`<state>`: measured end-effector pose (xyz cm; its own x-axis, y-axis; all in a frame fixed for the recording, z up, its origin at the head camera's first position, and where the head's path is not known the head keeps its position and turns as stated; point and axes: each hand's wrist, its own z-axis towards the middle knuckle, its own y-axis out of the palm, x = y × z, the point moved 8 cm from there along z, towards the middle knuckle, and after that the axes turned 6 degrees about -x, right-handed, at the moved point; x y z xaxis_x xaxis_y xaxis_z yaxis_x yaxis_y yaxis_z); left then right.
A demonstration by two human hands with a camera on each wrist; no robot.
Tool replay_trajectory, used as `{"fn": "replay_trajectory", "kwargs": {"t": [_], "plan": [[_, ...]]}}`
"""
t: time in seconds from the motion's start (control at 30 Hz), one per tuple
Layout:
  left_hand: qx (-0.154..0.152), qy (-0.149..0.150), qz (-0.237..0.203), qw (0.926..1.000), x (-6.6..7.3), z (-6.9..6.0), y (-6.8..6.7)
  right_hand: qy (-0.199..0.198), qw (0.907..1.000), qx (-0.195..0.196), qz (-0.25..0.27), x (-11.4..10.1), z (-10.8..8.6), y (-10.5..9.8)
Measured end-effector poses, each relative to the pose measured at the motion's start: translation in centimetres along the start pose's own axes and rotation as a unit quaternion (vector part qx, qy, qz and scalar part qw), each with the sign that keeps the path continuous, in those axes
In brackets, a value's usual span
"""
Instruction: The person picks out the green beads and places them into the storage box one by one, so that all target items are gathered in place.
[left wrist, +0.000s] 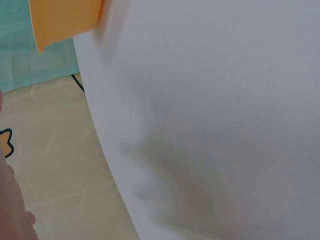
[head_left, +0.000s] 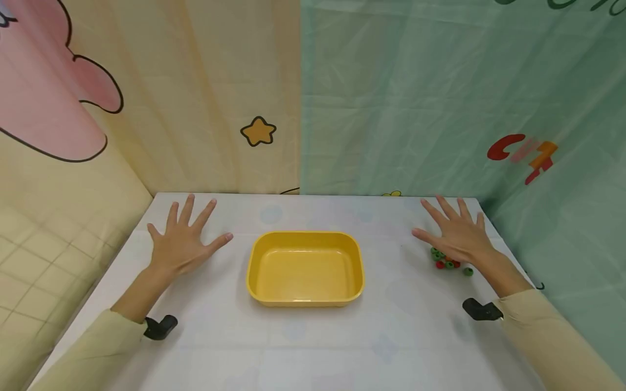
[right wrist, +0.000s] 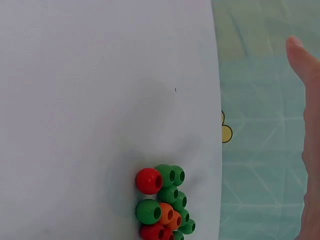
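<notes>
A yellow rectangular tray (head_left: 305, 296) sits in the middle of the white table, with nothing in it. To its left, my left hand (head_left: 180, 247) is held over the table, fingers spread and straight, holding nothing. My right hand (head_left: 459, 234) hovers on the right side with its fingers spread too. Below that hand lies a cluster of beads (right wrist: 165, 192) in green, red and orange, each with a hole. In the head view the right hand hides part of the cluster, and one green bead (head_left: 468, 271) lies a little apart.
The white table (head_left: 313, 353) ends at the back against a beige curtain (head_left: 195, 108) and a green curtain (head_left: 391, 108). Black wrist bands (head_left: 160, 327) show at both sleeves. A corner of the tray (left wrist: 67, 22) appears in the left wrist view.
</notes>
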<state>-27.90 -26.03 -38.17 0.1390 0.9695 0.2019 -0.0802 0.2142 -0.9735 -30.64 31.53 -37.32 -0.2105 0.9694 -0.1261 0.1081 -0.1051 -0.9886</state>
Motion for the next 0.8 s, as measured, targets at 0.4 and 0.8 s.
{"fn": "replay_trajectory", "kwargs": {"t": [0.4,0.8], "plan": [[-0.025,0.034,-0.056,0.9975,4.5,-2.3,1.3,-0.016,0.9996,0.022,-0.007,2.2,-2.0,-0.1],[-0.137,0.028,-0.324,0.9358,8.7,-5.5,5.3,-0.055,0.9963,0.059,0.032,4.6,-4.7,1.2]]}}
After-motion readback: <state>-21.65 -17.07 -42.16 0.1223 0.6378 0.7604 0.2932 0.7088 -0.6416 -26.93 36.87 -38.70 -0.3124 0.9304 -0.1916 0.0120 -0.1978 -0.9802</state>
